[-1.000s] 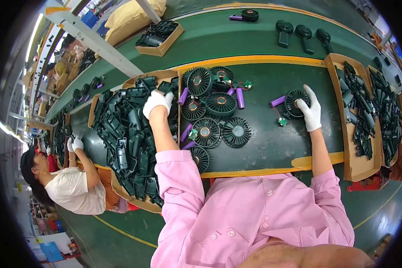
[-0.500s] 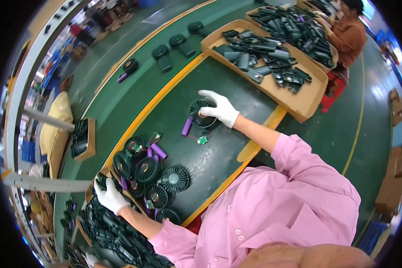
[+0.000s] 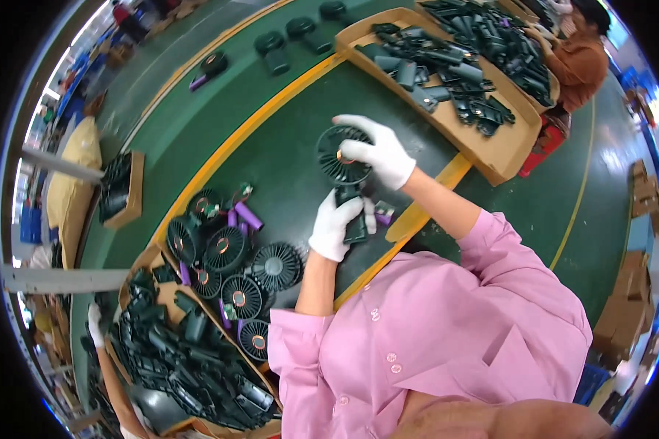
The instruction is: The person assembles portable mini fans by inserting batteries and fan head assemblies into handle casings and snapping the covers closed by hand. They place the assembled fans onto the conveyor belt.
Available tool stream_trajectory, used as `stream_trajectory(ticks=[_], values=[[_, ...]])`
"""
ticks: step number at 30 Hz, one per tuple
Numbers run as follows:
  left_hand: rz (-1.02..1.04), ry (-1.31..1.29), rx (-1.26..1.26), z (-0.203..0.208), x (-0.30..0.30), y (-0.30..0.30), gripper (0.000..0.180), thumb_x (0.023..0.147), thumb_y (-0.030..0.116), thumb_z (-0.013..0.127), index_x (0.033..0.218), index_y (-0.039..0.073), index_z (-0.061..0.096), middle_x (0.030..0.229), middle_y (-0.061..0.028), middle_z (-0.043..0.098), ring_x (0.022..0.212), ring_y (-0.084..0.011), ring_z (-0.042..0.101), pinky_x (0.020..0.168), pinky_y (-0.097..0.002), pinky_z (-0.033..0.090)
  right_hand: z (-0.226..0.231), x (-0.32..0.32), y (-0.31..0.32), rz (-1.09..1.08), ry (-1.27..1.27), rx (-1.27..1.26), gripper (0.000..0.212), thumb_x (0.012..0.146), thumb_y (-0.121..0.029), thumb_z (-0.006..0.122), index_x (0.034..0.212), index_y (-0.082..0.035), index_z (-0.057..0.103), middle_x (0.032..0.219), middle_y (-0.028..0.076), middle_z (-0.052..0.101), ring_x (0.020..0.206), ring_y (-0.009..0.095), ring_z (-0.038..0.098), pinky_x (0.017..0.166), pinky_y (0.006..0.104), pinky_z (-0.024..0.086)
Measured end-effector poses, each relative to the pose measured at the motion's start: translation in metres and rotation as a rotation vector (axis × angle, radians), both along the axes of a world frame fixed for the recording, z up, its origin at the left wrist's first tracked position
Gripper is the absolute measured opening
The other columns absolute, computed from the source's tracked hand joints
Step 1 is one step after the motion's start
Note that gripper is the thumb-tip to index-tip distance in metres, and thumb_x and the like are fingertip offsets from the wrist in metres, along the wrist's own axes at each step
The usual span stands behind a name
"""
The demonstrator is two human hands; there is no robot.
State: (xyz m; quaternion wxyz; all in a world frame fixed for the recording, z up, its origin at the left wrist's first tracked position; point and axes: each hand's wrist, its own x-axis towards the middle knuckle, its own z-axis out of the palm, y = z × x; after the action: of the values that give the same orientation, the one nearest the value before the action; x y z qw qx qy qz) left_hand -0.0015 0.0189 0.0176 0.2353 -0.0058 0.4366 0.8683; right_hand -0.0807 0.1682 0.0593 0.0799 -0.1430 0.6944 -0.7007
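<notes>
Both of my hands wear white gloves and work over the green tabletop. My right hand (image 3: 382,152) grips a round dark fan head (image 3: 331,162) by its rim, with the thumb near the copper-coloured centre. Just below it, my left hand (image 3: 335,228) has its fingers wrapped round a dark green handle shell (image 3: 356,231), held up against the fan head's neck. A purple battery (image 3: 383,217) with a small green circuit board shows beside my left fingers. How shell and neck meet is partly hidden by the glove.
Several fan heads (image 3: 277,266) with purple batteries (image 3: 248,216) lie at left. A carton (image 3: 170,298) of dark shells stands near left; another carton (image 3: 501,167) of handle parts is far right. Assembled fans (image 3: 272,53) lie on the belt. A co-worker's gloved hand (image 3: 95,325) is at far left; another person (image 3: 580,66) sits far right.
My left hand has moved right from the carton of shells, bringing a handle shell to the fan head. My right hand still holds the fan head, now raised slightly.
</notes>
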Motion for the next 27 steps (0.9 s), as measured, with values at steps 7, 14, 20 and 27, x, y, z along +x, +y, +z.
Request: stream_trajectory(ticks=[7,14,20,27], values=[[0.013,-0.009,0.025,-0.007,0.005,-0.002,0.031,0.092,0.017,0.055,0.116,-0.002,0.047,0.079,-0.0101,0.06,0.058,-0.0167,0.059,0.053,-0.0271,0.048,-0.019,-0.005,0.001,0.013,0.028,0.056,0.047,0.084,-0.017,0.061,0.128,0.0,0.053,0.112,0.009,0.063,0.101,0.012,0.057,0.091,0.0272,0.045],[0.095,0.0,-0.092,-0.011,0.01,-0.007,0.043,0.097,0.037,0.052,0.113,-0.002,0.051,0.076,-0.009,0.06,0.054,-0.0148,0.058,0.049,-0.0262,0.047,-0.007,0.005,-0.011,-0.005,0.039,0.154,0.046,0.083,-0.018,0.061,0.125,0.0,0.055,0.112,0.009,0.063,0.099,0.012,0.058,0.09,0.0276,0.046],[0.114,0.037,-0.063,-0.016,0.013,-0.003,0.041,0.096,0.036,0.053,0.106,-0.003,0.056,0.073,-0.0079,0.062,0.054,-0.0133,0.059,0.049,-0.0253,0.048,-0.009,0.01,-0.016,-0.053,0.099,0.129,0.046,0.084,-0.02,0.061,0.125,0.0,0.056,0.11,0.009,0.063,0.099,0.013,0.058,0.09,0.0276,0.045],[0.269,0.045,-0.172,-0.001,0.013,-0.009,0.031,0.095,0.025,0.052,0.101,-0.004,0.058,0.077,-0.0115,0.066,0.061,-0.0157,0.064,0.055,-0.0271,0.053,-0.034,-0.001,0.008,0.423,-0.37,0.209,0.034,0.092,-0.019,0.052,0.116,0.004,0.056,0.098,0.014,0.066,0.085,0.021,0.063,0.083,0.0331,0.05]])
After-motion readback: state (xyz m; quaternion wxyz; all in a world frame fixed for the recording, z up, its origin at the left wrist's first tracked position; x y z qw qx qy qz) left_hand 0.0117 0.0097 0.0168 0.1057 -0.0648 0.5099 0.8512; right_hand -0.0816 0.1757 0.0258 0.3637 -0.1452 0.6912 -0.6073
